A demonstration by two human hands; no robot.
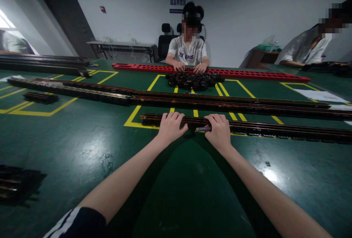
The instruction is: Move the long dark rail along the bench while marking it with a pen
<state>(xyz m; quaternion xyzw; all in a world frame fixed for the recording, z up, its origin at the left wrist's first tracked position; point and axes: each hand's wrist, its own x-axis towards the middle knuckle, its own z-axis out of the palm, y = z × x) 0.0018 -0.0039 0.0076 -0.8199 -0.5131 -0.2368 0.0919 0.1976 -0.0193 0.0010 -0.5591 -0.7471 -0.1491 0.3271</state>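
Long dark strips with thin orange-brown edges lie as a bundle across the green table in front of me. My left hand is closed over this bundle near its left end, with the fingers on the far side and the thumb on the near side. My right hand is a short way to the right, its fingers curled over the same bundle. Between its thumb and palm sits a slim purple-grey pen-like tool, its tip pointing left. The undersides of both hands are hidden.
Another long bundle of dark strips runs parallel beyond. Behind it are a heap of black parts, a long red slotted rail and a co-worker's hands. Short dark pieces lie at left. Yellow tape marks the table.
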